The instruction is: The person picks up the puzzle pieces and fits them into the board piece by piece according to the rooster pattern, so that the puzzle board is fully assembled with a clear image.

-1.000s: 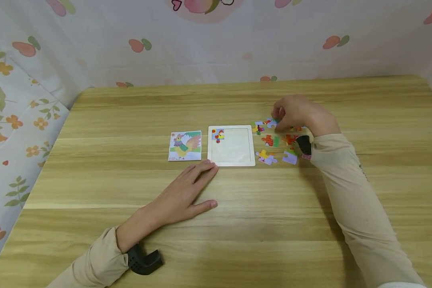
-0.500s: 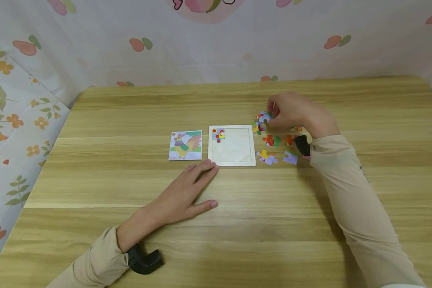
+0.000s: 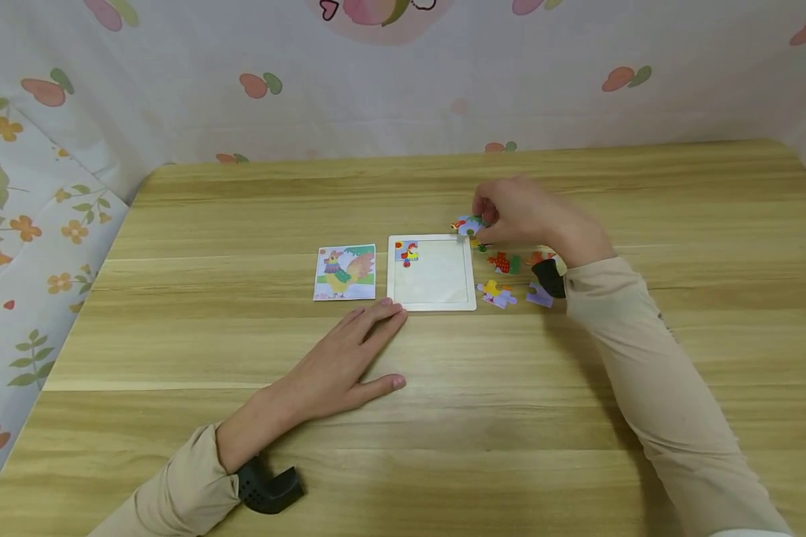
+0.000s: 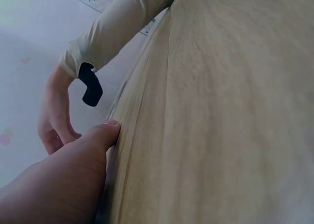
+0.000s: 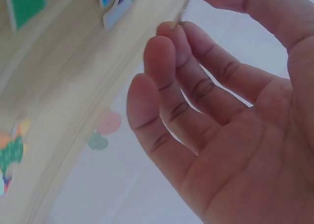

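One puzzle piece (image 3: 467, 226) is pinched in the right hand (image 3: 533, 216); the left hand (image 3: 332, 369), outstretched, touches the frame (image 3: 436, 280).

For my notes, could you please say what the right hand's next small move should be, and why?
Probably carry the puzzle piece over the frame: the right hand pinches it near the upper right corner, and only the upper left is filled.
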Action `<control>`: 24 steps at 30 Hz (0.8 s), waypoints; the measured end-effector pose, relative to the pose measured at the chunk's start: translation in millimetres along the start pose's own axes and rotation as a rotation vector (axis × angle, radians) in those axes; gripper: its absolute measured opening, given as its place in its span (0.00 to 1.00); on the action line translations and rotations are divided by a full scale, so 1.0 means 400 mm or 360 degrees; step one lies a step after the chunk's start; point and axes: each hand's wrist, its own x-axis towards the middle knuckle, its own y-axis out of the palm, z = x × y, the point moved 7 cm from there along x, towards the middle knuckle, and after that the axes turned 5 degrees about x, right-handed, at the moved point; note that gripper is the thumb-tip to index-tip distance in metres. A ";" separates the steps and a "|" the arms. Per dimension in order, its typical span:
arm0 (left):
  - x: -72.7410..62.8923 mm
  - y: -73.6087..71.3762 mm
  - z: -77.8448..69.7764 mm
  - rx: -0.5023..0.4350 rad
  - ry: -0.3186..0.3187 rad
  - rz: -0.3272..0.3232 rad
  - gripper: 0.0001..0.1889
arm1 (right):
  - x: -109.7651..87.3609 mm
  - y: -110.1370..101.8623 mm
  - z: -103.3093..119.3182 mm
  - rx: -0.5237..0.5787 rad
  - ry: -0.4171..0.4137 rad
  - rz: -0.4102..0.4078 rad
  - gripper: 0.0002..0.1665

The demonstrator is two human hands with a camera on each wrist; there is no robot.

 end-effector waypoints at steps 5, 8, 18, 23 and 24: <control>0.002 0.001 -0.001 -0.0007 0.0008 -0.0007 0.39 | 0.005 0.017 0.020 0.0006 -0.0039 -0.0007 0.13; 0.004 0.002 -0.001 0.0001 0.0008 -0.0010 0.39 | 0.010 0.029 0.031 0.0018 -0.0050 0.0007 0.13; 0.006 0.002 -0.002 0.0023 0.0010 -0.0024 0.39 | 0.024 0.068 0.072 0.0042 -0.0180 0.0023 0.14; 0.005 0.002 -0.002 0.0026 0.0006 -0.0019 0.39 | 0.028 0.081 0.082 0.0049 -0.0194 0.0029 0.14; 0.006 0.002 -0.002 0.0026 0.0006 -0.0018 0.39 | 0.029 0.083 0.082 0.0047 -0.0198 0.0028 0.13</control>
